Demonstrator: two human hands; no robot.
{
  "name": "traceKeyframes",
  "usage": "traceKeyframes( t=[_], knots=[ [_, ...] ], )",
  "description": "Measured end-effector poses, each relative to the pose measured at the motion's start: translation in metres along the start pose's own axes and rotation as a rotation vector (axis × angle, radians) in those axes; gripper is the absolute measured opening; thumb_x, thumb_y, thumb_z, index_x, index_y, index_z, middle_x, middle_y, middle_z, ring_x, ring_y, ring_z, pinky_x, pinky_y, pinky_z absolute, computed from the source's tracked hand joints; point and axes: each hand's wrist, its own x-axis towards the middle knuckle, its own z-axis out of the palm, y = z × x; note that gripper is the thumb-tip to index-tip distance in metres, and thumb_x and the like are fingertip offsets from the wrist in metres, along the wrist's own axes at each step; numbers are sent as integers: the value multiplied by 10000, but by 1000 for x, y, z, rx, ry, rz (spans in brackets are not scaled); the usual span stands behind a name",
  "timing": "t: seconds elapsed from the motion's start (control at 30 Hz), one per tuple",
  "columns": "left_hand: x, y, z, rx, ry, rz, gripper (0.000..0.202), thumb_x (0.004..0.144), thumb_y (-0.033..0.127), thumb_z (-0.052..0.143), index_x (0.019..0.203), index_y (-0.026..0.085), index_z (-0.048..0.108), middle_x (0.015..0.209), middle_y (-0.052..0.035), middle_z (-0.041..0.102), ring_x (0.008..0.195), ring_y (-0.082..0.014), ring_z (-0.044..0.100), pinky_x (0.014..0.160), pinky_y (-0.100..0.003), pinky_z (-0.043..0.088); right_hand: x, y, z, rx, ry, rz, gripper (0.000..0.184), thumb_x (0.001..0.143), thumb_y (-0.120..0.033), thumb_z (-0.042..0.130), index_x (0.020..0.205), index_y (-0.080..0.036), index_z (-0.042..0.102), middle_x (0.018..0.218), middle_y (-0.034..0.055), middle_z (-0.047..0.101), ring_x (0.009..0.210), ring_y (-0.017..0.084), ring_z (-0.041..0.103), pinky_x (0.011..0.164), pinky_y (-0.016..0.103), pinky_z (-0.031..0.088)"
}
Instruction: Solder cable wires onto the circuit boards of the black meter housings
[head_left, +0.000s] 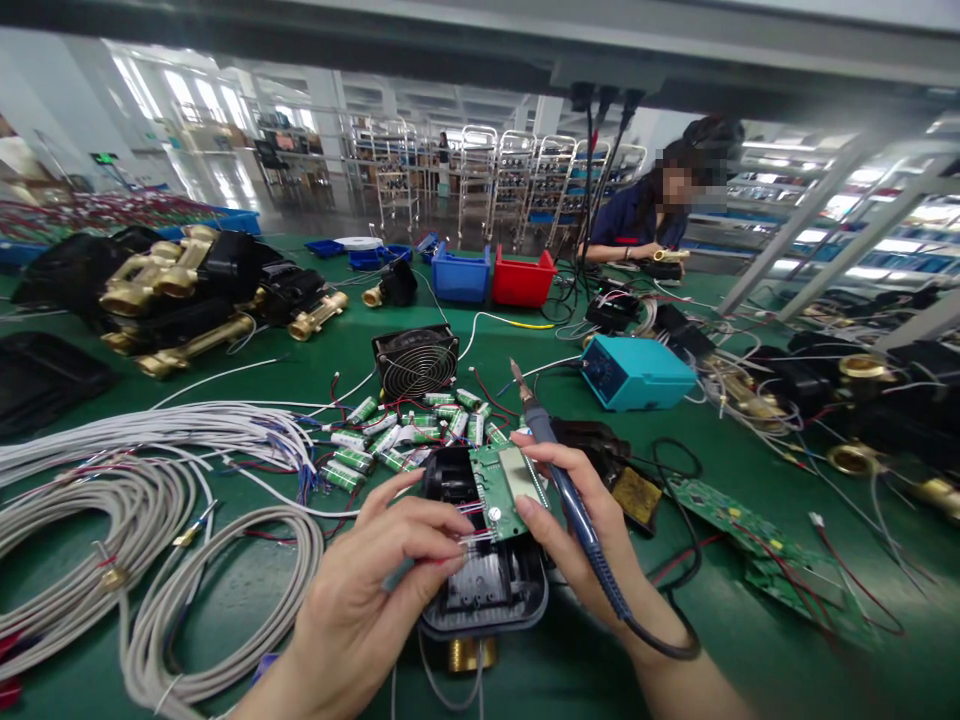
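A green circuit board (491, 485) with a pale display is tilted over an open black housing (487, 585). Thumb and fingers of my right hand (589, 500) grip the board's right edge. The same hand also carries a soldering iron (570, 490), its tip pointing up and away from the board. At the board's left edge, my left hand (390, 560) pinches thin red and white wires (476, 537) between thumb and fingers. A brass fitting (472, 655) sticks out below the housing. My fingers partly hide the wire ends.
Battery cells (386, 440) lie behind the housing, before a small fan (416, 362). Coiled cables (225, 590) spread leftward. A teal soldering station (637, 372), a sponge (636, 497) and more boards (772, 550) are rightward. Blue (460, 277) and red bins (523, 279) stand behind; a co-worker (645, 215) sits beyond.
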Motion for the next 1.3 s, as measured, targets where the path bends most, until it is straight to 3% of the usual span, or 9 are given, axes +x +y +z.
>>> traceKeyframes(
  t=[0.1, 0.23, 0.43, 0.73, 0.83, 0.93, 1.07, 1.2, 1.3],
  knots=[
    [7, 6, 2, -2, -41, 23, 177, 877, 77, 678, 811, 242, 674, 814, 52, 762, 737, -128, 721, 911, -315, 483, 1, -2, -1, -6, 2, -11, 325, 932, -234, 624, 1244, -284, 544, 1354, 81, 642, 1235, 217, 634, 1050, 372, 507],
    [10, 11, 5, 19, -33, 22, 158, 875, 126, 701, 775, 244, 731, 832, 7, 742, 761, -147, 702, 728, -273, 510, 2, -4, 0, -10, 5, -16, 309, 934, -250, 621, 1233, -279, 552, 1344, 85, 649, 1220, 223, 643, 1039, 384, 518],
    [-5, 6, 10, 49, -82, -67, 204, 881, 121, 657, 859, 292, 767, 1010, -25, 713, 942, -187, 659, 799, -291, 510, 1, -4, -1, -2, -1, 1, 315, 933, -258, 626, 1240, -277, 556, 1355, 88, 641, 1236, 224, 633, 1057, 391, 506],
    [0, 11, 15, 229, -30, -49, 193, 834, 86, 663, 781, 260, 727, 910, 16, 737, 839, -159, 678, 748, -285, 479, 1, -5, -1, 8, -13, 28, 311, 938, -265, 622, 1243, -261, 562, 1369, 98, 633, 1249, 225, 624, 1060, 394, 505],
    [0, 13, 19, 228, 46, -50, 163, 846, 100, 658, 779, 244, 696, 858, 28, 757, 809, -166, 706, 776, -318, 457, 0, -5, 0, 0, 17, 29, 308, 926, -273, 636, 1229, -255, 586, 1347, 99, 653, 1235, 241, 636, 1056, 409, 513],
    [-1, 15, 22, 234, 100, -50, 154, 848, 99, 650, 776, 233, 674, 850, 25, 773, 792, -167, 722, 779, -324, 459, -1, -4, 0, 24, 150, 0, 273, 942, -260, 615, 1214, -259, 626, 1300, 89, 688, 1174, 241, 674, 1031, 421, 532],
    [-2, 16, 24, 230, 112, -56, 158, 858, 98, 635, 769, 226, 663, 847, 14, 779, 794, -166, 732, 768, -313, 482, -1, -4, -3, 150, 466, -93, 288, 979, -238, 549, 1253, -278, 631, 1169, 57, 749, 1043, 240, 734, 943, 474, 575],
    [-6, 12, 21, 235, 62, -68, 149, 879, 112, 627, 792, 228, 659, 874, 5, 782, 813, -175, 737, 762, -314, 499, 4, -8, -9, 265, 743, -133, 255, 971, -304, 540, 1178, -180, 622, 812, 40, 785, 696, 244, 763, 675, 452, 620],
    [-9, 9, 19, 258, 7, -66, 137, 895, 121, 626, 822, 231, 662, 903, 9, 780, 840, -171, 738, 778, -313, 501, 9, -12, -14, 264, 879, -117, 265, 933, -386, 571, 983, -140, 654, 592, 10, 704, 442, 201, 660, 484, 363, 556]
  ],
)
